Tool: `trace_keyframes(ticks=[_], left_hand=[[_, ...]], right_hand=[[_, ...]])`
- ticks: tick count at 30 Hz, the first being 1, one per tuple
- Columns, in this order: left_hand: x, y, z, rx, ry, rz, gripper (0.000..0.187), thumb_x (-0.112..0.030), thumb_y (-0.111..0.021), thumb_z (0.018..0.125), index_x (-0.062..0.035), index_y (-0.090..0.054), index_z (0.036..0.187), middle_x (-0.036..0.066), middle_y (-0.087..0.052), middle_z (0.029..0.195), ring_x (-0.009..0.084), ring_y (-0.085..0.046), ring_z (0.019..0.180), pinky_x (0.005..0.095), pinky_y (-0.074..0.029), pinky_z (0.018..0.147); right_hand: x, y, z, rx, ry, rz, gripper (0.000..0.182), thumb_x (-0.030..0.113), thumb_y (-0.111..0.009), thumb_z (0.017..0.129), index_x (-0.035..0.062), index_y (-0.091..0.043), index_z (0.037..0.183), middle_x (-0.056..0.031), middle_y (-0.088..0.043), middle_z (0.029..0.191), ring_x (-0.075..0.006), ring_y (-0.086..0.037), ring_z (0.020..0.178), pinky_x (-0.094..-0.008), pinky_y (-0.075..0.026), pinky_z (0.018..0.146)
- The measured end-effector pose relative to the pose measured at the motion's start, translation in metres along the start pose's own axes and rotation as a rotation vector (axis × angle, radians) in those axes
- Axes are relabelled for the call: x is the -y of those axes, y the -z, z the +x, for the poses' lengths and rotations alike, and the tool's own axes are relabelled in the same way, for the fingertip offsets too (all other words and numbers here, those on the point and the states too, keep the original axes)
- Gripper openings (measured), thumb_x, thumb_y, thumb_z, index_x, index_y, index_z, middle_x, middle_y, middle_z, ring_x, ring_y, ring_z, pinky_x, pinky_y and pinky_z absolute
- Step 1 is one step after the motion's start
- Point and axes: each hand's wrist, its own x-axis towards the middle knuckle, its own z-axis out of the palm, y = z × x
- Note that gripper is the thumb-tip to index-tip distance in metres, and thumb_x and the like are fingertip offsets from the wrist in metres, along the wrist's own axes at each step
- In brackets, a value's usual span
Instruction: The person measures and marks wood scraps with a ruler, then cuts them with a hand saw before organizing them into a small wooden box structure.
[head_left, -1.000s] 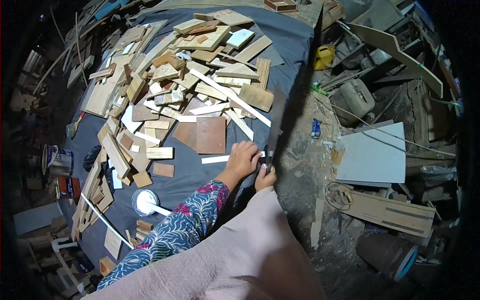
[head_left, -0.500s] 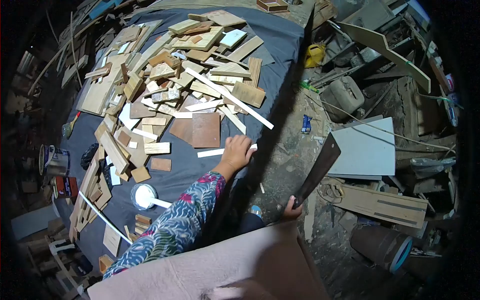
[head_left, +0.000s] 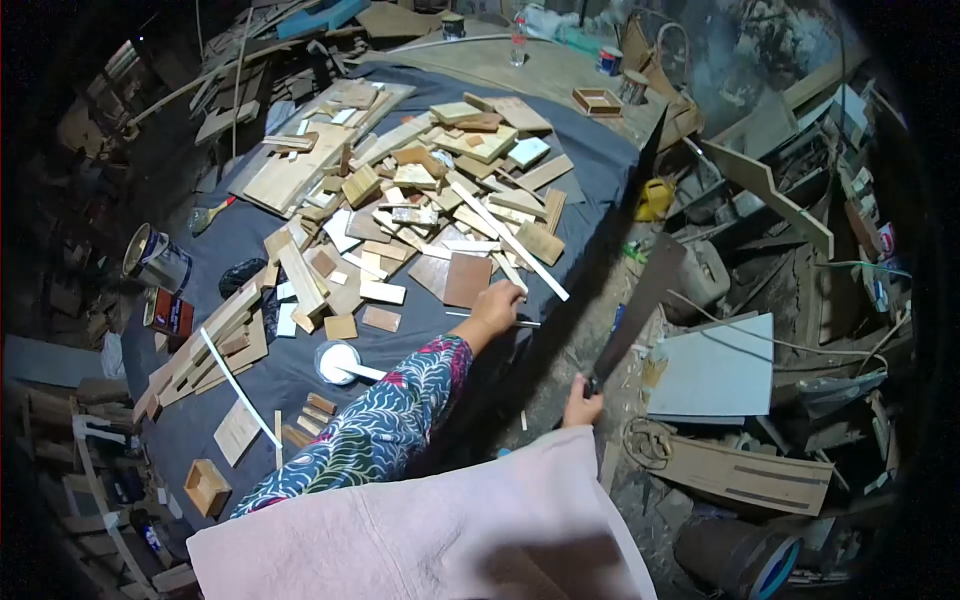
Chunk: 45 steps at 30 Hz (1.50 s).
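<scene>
My left hand (head_left: 498, 306), in a blue patterned sleeve, is closed at the near right edge of the cloth-covered table, its fingers curled. A thin white wood strip (head_left: 462, 314) runs beneath that hand and shows on both sides of it. Just beyond lies a brown square board piece (head_left: 468, 279). Out past the table edge, my right hand (head_left: 582, 404) is wrapped around the handle of a handsaw (head_left: 640, 305). The saw's dark blade points up and away, slightly blurred, touching no wood.
A heap of wood offcuts (head_left: 415, 215) covers much of the dark cloth (head_left: 225, 330). Nearer me stand a tub of white stuff (head_left: 337, 363) and a small wooden box (head_left: 207, 488). Paint cans (head_left: 157, 258) are at left. A pale panel (head_left: 715, 370) and a jerrycan (head_left: 703, 273) lie on the right.
My view has tilted up, showing more of the table's far end. The handsaw has risen with my right hand. Under my left hand, the strip now looks thinner, as if turned on edge.
</scene>
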Motion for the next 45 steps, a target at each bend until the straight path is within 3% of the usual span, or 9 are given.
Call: trace_keyframes(ticks=[2,9,19,23,28,34,37,40,45], left_hand=[[0.011,0.008,-0.005,0.062,0.260,0.234,0.014,-0.016,-0.055,0.073,-0.0096,-0.055,0.085,0.010,-0.053,0.089,0.0268,-0.051,0.087,0.0389,-0.041,0.070],[0.024,0.012,-0.047,0.155,0.057,0.487,0.027,-0.013,-0.053,0.069,-0.0113,-0.049,0.096,0.011,-0.049,0.091,0.0279,-0.047,0.092,0.0401,-0.035,0.077],[0.029,0.005,-0.034,0.510,0.129,0.745,0.017,-0.015,-0.043,0.077,-0.0121,-0.051,0.092,0.009,-0.051,0.097,0.0240,-0.049,0.094,0.0390,-0.033,0.079],[0.027,0.007,-0.034,0.413,0.030,0.768,0.016,-0.014,-0.043,0.077,-0.0107,-0.051,0.090,0.010,-0.054,0.094,0.0256,-0.051,0.091,0.0394,-0.034,0.078],[-0.009,0.026,-0.033,0.521,0.243,0.546,0.016,-0.014,-0.043,0.077,-0.0047,-0.049,0.089,0.017,-0.058,0.082,0.0341,-0.056,0.080,0.0450,-0.041,0.068],[-0.058,0.069,-0.046,0.333,0.275,0.407,0.014,-0.010,-0.049,0.074,-0.0054,-0.052,0.086,0.015,-0.058,0.076,0.0303,-0.058,0.068,0.0377,-0.045,0.058],[-0.086,0.095,-0.064,0.550,0.689,-0.530,0.013,-0.017,-0.053,0.080,-0.0041,-0.050,0.083,0.002,-0.054,0.069,0.0092,-0.051,0.056,0.0212,-0.042,0.050],[-0.104,0.105,-0.086,0.602,0.675,-0.776,0.010,-0.014,-0.051,0.080,-0.0046,-0.051,0.084,0.002,-0.054,0.071,0.0098,-0.051,0.054,0.0217,-0.043,0.049],[-0.122,0.101,-0.130,0.586,0.537,-0.444,0.011,-0.014,-0.053,0.078,-0.0038,-0.052,0.083,0.002,-0.055,0.069,0.0104,-0.052,0.058,0.0232,-0.043,0.052]], right_hand=[[0.020,-0.019,0.003,0.010,-0.025,0.041,0.027,0.023,-0.065,0.070,-0.0016,-0.055,0.070,-0.0088,-0.058,0.064,-0.0164,-0.054,0.057,-0.0316,-0.041,0.055],[0.005,-0.021,0.010,0.096,-0.041,0.048,0.025,0.021,-0.065,0.070,0.0001,-0.052,0.071,-0.0056,-0.055,0.061,-0.0150,-0.051,0.056,-0.0298,-0.041,0.056],[-0.034,0.122,-0.039,-0.014,-0.052,-0.211,0.025,0.020,-0.064,0.070,-0.0018,-0.051,0.072,-0.0057,-0.052,0.058,-0.0125,-0.046,0.053,-0.0291,-0.039,0.051],[-0.042,0.159,-0.043,-0.035,-0.066,-0.255,0.022,0.016,-0.063,0.071,-0.0020,-0.052,0.075,-0.0044,-0.051,0.059,-0.0127,-0.045,0.053,-0.0280,-0.039,0.052],[-0.044,0.165,-0.032,-0.072,0.013,-0.279,0.023,0.017,-0.064,0.071,-0.0021,-0.054,0.078,-0.0043,-0.052,0.059,-0.0133,-0.046,0.052,-0.0274,-0.040,0.052],[-0.008,0.127,-0.012,-0.021,0.119,-0.057,0.023,0.022,-0.066,0.070,0.0027,-0.054,0.067,0.0018,-0.045,0.051,-0.0074,-0.038,0.044,-0.0257,-0.031,0.041],[0.032,0.089,-0.002,0.344,-0.048,0.222,0.019,0.022,-0.064,0.073,0.0050,-0.057,0.075,-0.0002,-0.050,0.058,-0.0059,-0.038,0.041,-0.0227,-0.030,0.037],[0.109,0.063,-0.012,0.640,-0.249,0.435,0.022,0.021,-0.061,0.076,0.0044,-0.056,0.089,-0.0035,-0.052,0.064,-0.0074,-0.038,0.038,-0.0231,-0.031,0.034],[0.119,0.040,-0.017,0.883,-0.262,0.455,0.015,0.013,-0.062,0.073,0.0006,-0.055,0.080,-0.0035,-0.046,0.055,-0.0104,-0.038,0.035,-0.0257,-0.032,0.035]])
